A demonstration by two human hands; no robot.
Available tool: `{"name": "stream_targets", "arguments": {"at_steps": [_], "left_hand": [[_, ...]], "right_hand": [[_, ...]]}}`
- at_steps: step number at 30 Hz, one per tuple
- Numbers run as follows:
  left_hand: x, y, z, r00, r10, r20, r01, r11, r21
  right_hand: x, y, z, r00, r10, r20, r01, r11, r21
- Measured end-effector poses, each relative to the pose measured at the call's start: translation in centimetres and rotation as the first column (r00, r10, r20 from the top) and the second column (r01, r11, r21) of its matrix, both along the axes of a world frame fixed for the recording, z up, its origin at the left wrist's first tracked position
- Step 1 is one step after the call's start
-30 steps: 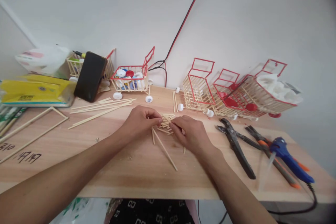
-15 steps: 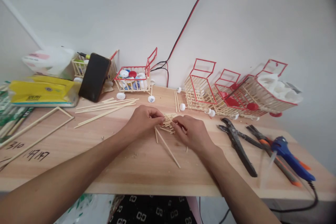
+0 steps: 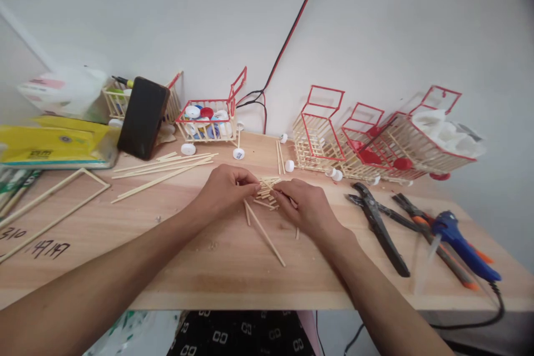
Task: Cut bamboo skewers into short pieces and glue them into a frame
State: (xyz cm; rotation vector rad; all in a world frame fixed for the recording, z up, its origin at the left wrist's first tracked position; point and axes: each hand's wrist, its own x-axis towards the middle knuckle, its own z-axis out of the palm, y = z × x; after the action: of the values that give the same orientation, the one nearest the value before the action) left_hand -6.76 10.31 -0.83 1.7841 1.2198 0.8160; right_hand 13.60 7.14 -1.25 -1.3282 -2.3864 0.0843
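My left hand (image 3: 228,188) is closed in a pinch at the left of a small pile of short wooden sticks (image 3: 264,198). From the right, my right hand (image 3: 307,204) pinches too, its fingertips at the pile's other side. A thin short stick (image 3: 267,184) spans the gap between both sets of fingertips; its ends are hidden by the fingers. Below the pile, a longer stick (image 3: 267,236) lies slanting toward the table's front edge, with a shorter one beside it.
Long sticks (image 3: 162,169) and a stick frame (image 3: 54,217) lie left. Behind stand small stick carts (image 3: 207,125) (image 3: 317,139) with red trim, and a phone (image 3: 143,118). Right are black-handled pliers (image 3: 381,233), orange-handled pliers (image 3: 442,250) and a blue glue gun (image 3: 463,247). A yellow pack (image 3: 58,142) is far left.
The camera view has shifted slightly, so the things at left sit further left and a little higher. Both hands keep nearly the same pinch over the sticks.
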Motion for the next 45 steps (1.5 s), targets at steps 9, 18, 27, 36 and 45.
{"name": "stream_targets", "arguments": {"at_steps": [9,18,27,36,45], "left_hand": [[0.2,-0.2,0.2,1.0,0.019,0.0,-0.019,0.999,-0.04],[0.5,-1.1,0.5,0.998,0.044,-0.049,-0.035,0.986,0.165],[0.7,-1.7,0.2,0.993,0.103,-0.066,-0.077,0.946,0.314],[0.6,-1.7,0.1,0.981,0.126,-0.149,-0.049,0.898,0.436],[0.7,-1.7,0.2,0.986,0.12,-0.114,-0.069,0.923,0.378]], "right_hand": [[0.1,0.1,-0.1,1.0,-0.005,-0.013,0.005,1.0,-0.008],[0.0,-0.1,0.1,1.0,-0.027,-0.004,0.028,1.0,0.008],[-0.3,-0.2,0.1,0.999,-0.051,-0.01,0.052,0.998,0.025],[-0.5,-0.1,0.1,0.999,-0.046,-0.019,0.047,0.999,0.024],[-0.5,0.0,0.0,0.999,-0.047,-0.02,0.048,0.998,0.035]]}}
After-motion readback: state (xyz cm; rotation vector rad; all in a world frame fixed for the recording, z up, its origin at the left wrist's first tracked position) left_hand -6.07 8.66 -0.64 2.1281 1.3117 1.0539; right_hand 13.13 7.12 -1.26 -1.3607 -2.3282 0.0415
